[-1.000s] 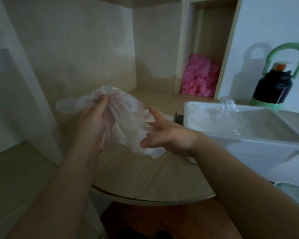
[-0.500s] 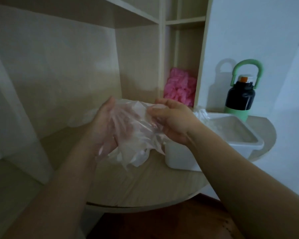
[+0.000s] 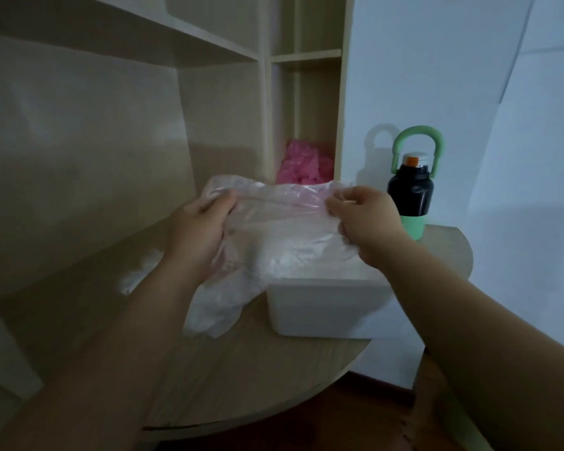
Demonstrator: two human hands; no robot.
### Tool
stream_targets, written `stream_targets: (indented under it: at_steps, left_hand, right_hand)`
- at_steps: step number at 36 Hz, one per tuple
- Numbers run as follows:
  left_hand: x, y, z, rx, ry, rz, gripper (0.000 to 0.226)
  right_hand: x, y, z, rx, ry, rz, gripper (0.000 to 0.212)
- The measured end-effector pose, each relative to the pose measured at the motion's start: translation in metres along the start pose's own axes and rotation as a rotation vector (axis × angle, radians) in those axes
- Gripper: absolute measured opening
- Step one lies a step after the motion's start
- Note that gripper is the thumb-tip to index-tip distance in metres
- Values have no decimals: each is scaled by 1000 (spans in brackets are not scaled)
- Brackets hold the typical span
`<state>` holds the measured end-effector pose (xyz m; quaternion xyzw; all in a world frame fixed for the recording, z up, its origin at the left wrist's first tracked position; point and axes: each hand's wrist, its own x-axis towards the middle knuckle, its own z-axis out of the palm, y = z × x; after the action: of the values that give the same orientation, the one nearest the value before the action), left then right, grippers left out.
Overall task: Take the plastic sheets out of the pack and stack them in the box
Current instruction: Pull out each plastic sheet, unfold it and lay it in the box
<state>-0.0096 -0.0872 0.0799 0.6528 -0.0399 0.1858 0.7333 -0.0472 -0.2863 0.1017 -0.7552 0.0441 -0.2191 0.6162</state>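
Grip: left hand (image 3: 196,229) and right hand (image 3: 365,222) pinch a crinkly translucent plastic sheet (image 3: 280,222) taut above the white rectangular box (image 3: 319,307); its limp tail hangs beside the box.

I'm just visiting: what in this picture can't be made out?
Inside of the box: head view; the plastic sheet stretched over it between the left hand and right hand hides it.
Number of sheets held: head view; the clear layers blur together.
Pink bundle: head view; its lower part is behind the sheet, and it is too dim to identify.
Loose clear plastic at left: head view; too blurred to tell pack from sheet.
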Motion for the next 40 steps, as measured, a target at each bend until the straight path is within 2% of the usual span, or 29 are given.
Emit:
stream_targets:
  at_steps: [1,3,5,7,9,11,13,16,18,20,22,25,28,31,33,35,37,40]
  left_hand:
    - [5,-3,0,81,51,10,13]
    - [12,-10,1,288,150,43,10]
    - [13,-12,2,471,248,93,32]
    - [5,-7,10,520,248,245,39]
    - [-6,-4,24,537,102,422,35]
    - [-13,-2,38,606,-163,529,30]
    - [-11,-5,47,770,-456,596,29]
    - [-5,-15,59,1017,-768,492,39]
    - [-5,-19,64,1075,-848,370,45]
    - [-5,-20,69,1126,-908,270,48]
    - [-3,-19,72,1203,-969,195,44]
    - [1,-18,79,1366,-1046,165,39]
    - [6,-23,89,1533,-1131,143,41]
    - [8,-39,100,1603,-1200,104,33]
    - [9,-49,103,1645,-1209,91,30]
    - [11,-51,102,1643,-1206,113,31]
    - [13,-44,97,1581,-1158,166,33]
    - [16,-27,82,1375,-984,257,39]
  right_hand:
    - [5,4,-8,-86,34,-5,3]
    - [13,14,-25,-258,71,9,22]
    - [17,22,-38,-453,84,27,36]
    - [18,26,-48,-581,63,46,39]
    - [19,30,-54,-691,21,57,39]
    - [20,32,-56,-820,-29,50,39]
    - [19,32,-54,-956,-63,50,37]
    - [21,34,-55,-1067,-63,7,40]
    - [22,35,-54,-1096,-18,-72,47]
    - [23,33,-54,-1229,-24,-215,43]
    - [24,30,-52,-1267,-189,-314,35]
    - [25,33,-45,-1136,-548,-181,49]
    - [30,44,-38,-1252,-773,-15,67]
    - [33,49,-34,-1387,-897,126,58]
    - [33,52,-33,-1421,-921,161,49]
    - [36,56,-34,-1385,-884,163,49]
    - [36,54,-35,-1329,-786,115,56]
    - [34,44,-36,-1278,-588,-54,64]
